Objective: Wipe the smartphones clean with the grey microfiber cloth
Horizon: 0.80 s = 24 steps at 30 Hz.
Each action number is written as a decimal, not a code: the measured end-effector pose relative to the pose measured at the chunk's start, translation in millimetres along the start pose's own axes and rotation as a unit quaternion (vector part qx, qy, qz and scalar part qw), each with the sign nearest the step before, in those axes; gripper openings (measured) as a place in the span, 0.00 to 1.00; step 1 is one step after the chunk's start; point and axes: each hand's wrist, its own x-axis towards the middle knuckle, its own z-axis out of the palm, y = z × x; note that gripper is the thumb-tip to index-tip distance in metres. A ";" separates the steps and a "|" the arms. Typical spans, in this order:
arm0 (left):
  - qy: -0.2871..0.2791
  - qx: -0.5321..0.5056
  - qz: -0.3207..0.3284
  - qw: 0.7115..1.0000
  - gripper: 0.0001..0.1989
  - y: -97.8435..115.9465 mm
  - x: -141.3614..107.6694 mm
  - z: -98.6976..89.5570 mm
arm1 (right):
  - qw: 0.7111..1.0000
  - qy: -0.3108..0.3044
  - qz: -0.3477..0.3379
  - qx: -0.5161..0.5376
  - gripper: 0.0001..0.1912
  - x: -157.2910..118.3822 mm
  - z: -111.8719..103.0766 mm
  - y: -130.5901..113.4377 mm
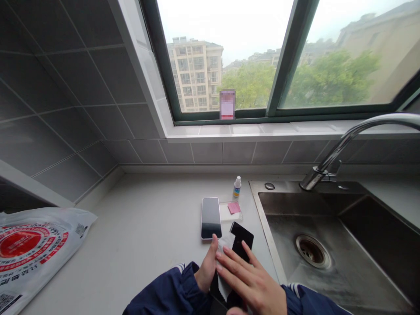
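A black phone lies tilted between my hands, low in the view. My left hand grips it along its left edge, thumb pointing up; the other fingers are hidden underneath. On the phone's face is a pale grey wiping cloth with a zigzag edge. My right hand presses this cloth against the screen with its fingers stretched across. Just beyond my hands, a second phone with a dark screen and light frame rests on the counter. Beside that phone lie a clear phone case and a pink square.
A small white spray bottle stands behind the case. To the right is a steel sink with a chrome faucet. A white plastic bag with red print lies on the counter at left. The window is ahead.
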 end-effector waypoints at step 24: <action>-0.175 0.180 0.115 0.961 0.35 1.9 1.0 13.9 | 0.988 0.009 0.153 -0.035 0.31 -10.1 -4.2 33.1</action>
